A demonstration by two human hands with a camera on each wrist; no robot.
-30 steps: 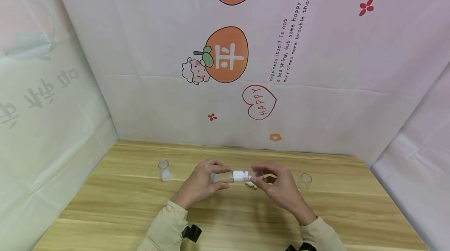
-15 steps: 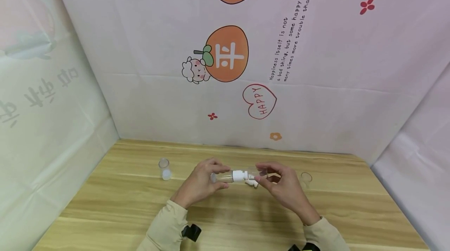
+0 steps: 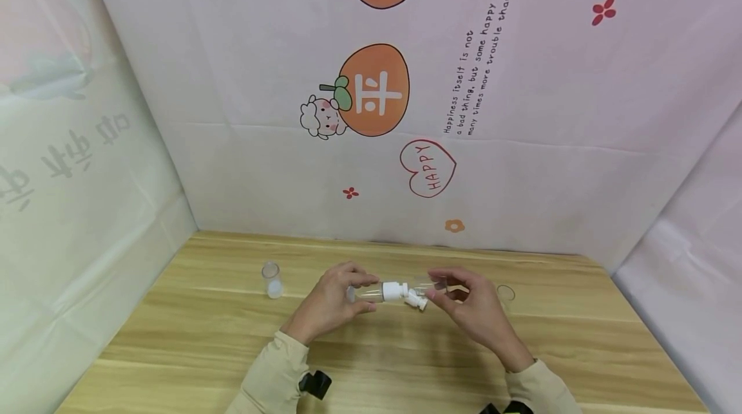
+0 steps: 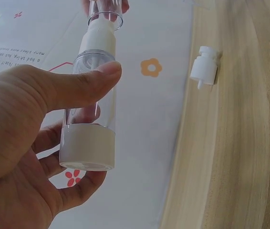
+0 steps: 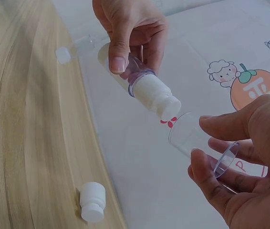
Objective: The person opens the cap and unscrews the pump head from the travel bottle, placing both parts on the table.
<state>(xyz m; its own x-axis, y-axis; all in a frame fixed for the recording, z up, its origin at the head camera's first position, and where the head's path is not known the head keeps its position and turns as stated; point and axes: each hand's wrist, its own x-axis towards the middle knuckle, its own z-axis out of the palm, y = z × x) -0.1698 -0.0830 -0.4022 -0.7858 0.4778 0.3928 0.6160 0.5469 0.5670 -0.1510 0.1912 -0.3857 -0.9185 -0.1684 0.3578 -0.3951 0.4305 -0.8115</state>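
My left hand [image 3: 333, 298] grips a clear pump bottle [image 4: 87, 148] with a white base, tilted on its side, thumb across its body. A white pump head [image 5: 151, 93] is fitted on the bottle's end and points to the right. Fingers and thumb of my right hand [image 3: 472, 304] pinch a clear cap [image 5: 192, 136] by its sides. The cap's rim faces the pump, with a small gap between them in the right wrist view. Below, on the wooden table, lies a loose white pump head [image 3: 415, 300].
On the left of the table stands a clear bottle [image 3: 272, 275] with a white base. Another clear cap [image 3: 505, 293] sits at the right, close to my right hand. A printed cloth [image 3: 290, 182] rises behind the table [image 3: 191, 337].
My right hand has drawn the clear cap rightward off the pump, uncovering the white nozzle. More of the loose pump head shows below. My left hand has stayed in place.
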